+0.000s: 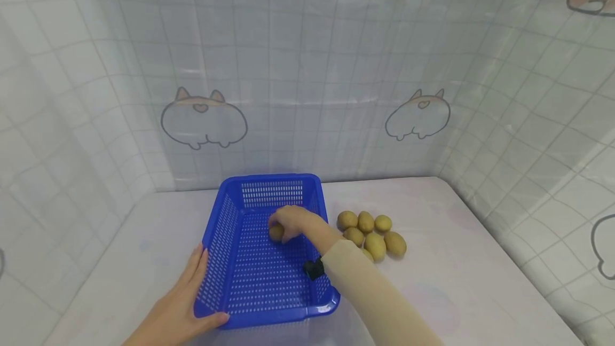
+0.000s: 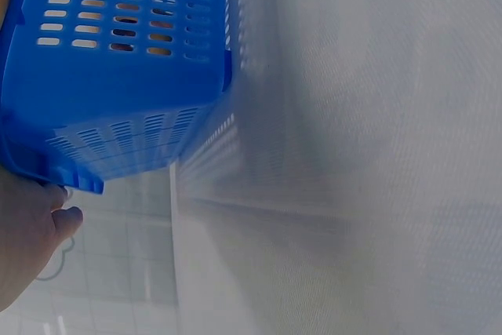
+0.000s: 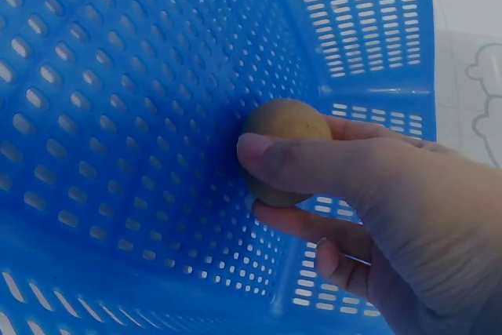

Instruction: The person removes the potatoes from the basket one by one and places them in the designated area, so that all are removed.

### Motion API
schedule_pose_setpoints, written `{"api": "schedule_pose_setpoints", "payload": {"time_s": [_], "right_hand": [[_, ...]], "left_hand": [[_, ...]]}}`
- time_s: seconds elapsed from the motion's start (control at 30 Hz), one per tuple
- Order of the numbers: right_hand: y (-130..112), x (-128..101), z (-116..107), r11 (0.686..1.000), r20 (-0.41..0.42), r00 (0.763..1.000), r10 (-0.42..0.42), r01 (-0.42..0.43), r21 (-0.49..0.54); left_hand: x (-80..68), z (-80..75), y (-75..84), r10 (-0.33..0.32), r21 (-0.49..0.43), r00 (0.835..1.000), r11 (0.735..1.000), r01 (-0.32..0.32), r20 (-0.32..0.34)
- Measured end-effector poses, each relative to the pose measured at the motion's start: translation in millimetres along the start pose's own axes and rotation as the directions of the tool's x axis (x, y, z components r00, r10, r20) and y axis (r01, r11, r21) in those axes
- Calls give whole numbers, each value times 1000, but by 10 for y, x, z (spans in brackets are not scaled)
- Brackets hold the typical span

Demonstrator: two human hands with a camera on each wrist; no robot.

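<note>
Right hand: your right hand (image 1: 293,221) reaches down into the blue basket (image 1: 226,212), thumb and fingers curled round one kiwifruit (image 3: 284,140) and holding it at the basket floor, towards the far half.
Left hand: your left hand (image 1: 184,303) lies flat against the basket's near left corner, fingers straight along the left wall and thumb under the near rim; it steadies the basket and grips nothing.
Basket: it stands on the table (image 1: 480,282) near the front edge, left of centre; the wrist view shows no other fruit on the part of its perforated floor that is in view.
Pile: six kiwifruit (image 1: 372,234) lie in a cluster on the table just right of the basket, touching one another, apart from the basket wall; a further one may be hidden behind your right sleeve (image 1: 365,292).
Progress: judged from this, the transfer has barely begun. The fruit in your right hand looks to be the first in the basket and is not yet let go; the whole pile remains.
Backdrop: a tiled curtain (image 1: 307,68) with cartoon prints stands behind the table's far edge.
</note>
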State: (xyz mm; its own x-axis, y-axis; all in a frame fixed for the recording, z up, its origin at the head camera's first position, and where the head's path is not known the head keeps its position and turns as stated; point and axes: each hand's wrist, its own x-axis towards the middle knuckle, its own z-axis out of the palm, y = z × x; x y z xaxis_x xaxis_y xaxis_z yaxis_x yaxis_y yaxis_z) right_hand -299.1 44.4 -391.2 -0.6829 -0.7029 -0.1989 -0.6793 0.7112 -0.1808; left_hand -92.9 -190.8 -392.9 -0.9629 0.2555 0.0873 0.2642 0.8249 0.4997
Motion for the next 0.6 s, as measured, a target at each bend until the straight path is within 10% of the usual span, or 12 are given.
{"api": "schedule_pose_setpoints", "payload": {"time_s": [0.33,0.6], "right_hand": [[-20,15,-89,994,-112,991,-77,85,69],[-186,-42,-311,922,-324,910,-257,331,198]], "left_hand": [[-11,-6,-15,31,10,999,999,-31,-25],[-3,-6,-17,19,3,1000,1000,-19,-5]]}}
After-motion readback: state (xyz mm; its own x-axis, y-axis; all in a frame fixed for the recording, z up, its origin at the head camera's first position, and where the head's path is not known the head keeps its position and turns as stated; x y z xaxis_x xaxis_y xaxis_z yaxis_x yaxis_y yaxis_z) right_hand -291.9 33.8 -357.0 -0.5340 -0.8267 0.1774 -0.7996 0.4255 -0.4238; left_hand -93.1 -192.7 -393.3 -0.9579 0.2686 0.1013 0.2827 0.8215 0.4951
